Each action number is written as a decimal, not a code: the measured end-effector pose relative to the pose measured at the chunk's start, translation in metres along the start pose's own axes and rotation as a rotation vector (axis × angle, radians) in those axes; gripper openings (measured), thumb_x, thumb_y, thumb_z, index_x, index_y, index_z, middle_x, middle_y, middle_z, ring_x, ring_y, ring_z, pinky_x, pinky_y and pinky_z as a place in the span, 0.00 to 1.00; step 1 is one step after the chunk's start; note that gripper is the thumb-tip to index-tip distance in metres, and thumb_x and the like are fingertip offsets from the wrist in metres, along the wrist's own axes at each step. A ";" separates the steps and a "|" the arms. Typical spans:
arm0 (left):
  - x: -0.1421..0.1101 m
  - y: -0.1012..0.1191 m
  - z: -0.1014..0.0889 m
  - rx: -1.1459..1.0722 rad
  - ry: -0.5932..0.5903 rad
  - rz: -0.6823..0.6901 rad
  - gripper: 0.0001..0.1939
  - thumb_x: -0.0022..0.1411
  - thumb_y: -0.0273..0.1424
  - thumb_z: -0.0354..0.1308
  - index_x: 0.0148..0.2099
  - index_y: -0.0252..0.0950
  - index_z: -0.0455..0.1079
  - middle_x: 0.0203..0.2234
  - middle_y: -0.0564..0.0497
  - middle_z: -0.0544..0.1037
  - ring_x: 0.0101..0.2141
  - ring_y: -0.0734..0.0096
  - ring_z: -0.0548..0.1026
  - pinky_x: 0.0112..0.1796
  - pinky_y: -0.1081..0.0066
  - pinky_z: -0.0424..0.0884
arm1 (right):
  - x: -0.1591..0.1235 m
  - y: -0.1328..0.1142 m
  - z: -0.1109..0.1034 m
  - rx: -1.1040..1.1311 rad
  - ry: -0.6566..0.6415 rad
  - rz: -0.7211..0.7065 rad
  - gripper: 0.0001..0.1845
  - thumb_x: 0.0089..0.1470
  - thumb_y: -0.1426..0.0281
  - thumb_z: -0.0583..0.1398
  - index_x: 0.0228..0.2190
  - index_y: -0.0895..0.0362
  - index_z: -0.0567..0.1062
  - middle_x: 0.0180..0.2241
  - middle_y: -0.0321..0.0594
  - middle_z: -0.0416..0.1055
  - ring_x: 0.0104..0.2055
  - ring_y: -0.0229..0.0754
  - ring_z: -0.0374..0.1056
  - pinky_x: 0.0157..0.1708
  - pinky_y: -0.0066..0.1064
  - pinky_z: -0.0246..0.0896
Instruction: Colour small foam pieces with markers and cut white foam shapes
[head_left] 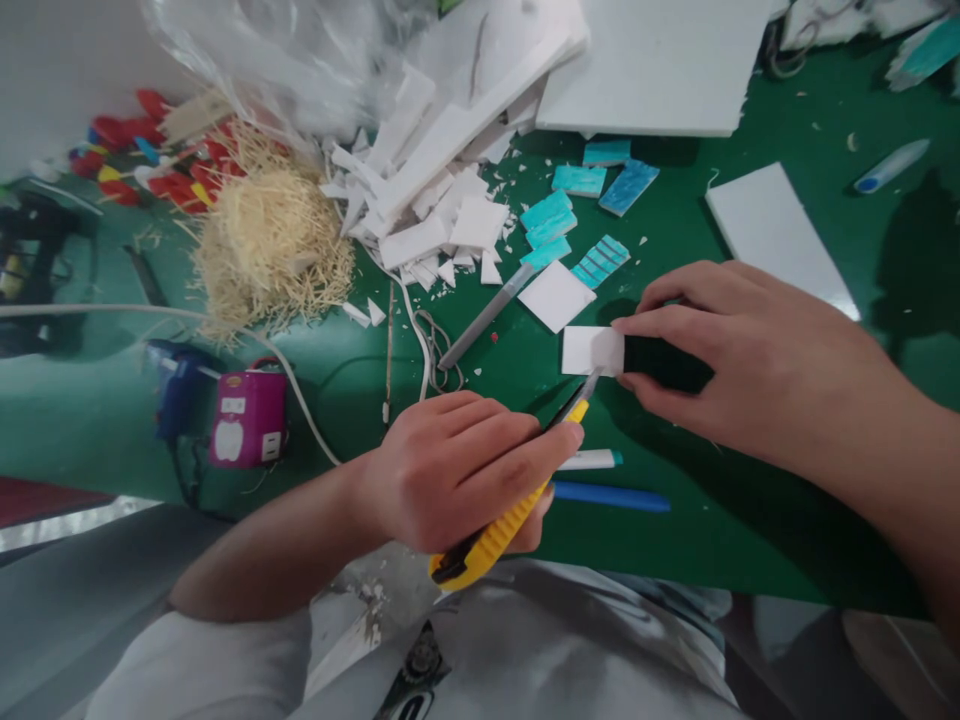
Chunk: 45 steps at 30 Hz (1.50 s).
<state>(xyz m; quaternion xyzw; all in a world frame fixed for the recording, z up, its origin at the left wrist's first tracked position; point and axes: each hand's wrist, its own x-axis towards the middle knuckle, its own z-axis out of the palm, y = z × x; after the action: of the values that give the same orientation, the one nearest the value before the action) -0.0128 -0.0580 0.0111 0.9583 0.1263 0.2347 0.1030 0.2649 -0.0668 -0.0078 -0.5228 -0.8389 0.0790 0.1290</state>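
Observation:
A yellow and black utility knife [491, 540] is gripped in my left hand [465, 470], its blade pointing up and to the right. The blade tip meets the lower edge of a small white foam piece [581, 350] near its right end. On the right, my right hand [720, 340] pinches that piece's right edge between thumb and fingers. Just above it lies another white foam square [556, 296]. Under and beside my left hand are a white marker [592, 459] with a teal tip and a blue pen [615, 496].
Blue-painted foam pieces [604, 262] and a grey stick [484, 318] lie beyond my hands. White foam scraps [450, 220] are heaped behind. At left are straw-like shreds [270, 240], a purple power adapter [247, 418] and a white cable [300, 395]. A white foam rectangle [780, 235] lies right.

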 end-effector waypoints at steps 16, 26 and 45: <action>-0.003 0.002 -0.001 -0.004 0.000 -0.013 0.17 0.65 0.27 0.56 0.53 0.25 0.74 0.34 0.44 0.86 0.30 0.68 0.82 0.32 0.68 0.82 | -0.001 0.005 0.001 -0.005 0.033 -0.075 0.14 0.60 0.64 0.60 0.41 0.55 0.84 0.44 0.52 0.79 0.39 0.53 0.75 0.35 0.44 0.72; -0.005 0.006 -0.004 -0.014 0.017 -0.052 0.14 0.66 0.28 0.55 0.50 0.30 0.76 0.31 0.47 0.84 0.27 0.70 0.80 0.29 0.69 0.80 | -0.001 0.000 0.001 -0.028 -0.006 -0.013 0.16 0.62 0.64 0.58 0.43 0.54 0.84 0.46 0.51 0.79 0.42 0.57 0.76 0.40 0.48 0.74; 0.000 -0.003 -0.007 0.005 0.151 -0.004 0.18 0.64 0.27 0.57 0.53 0.23 0.73 0.33 0.43 0.86 0.30 0.71 0.83 0.32 0.69 0.82 | -0.005 0.000 0.008 0.111 0.063 -0.063 0.28 0.61 0.68 0.59 0.62 0.58 0.74 0.45 0.48 0.81 0.45 0.56 0.75 0.43 0.48 0.74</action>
<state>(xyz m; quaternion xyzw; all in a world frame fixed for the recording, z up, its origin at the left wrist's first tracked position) -0.0169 -0.0541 0.0162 0.9379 0.1362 0.3056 0.0911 0.2642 -0.0716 -0.0164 -0.4905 -0.8448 0.1046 0.1865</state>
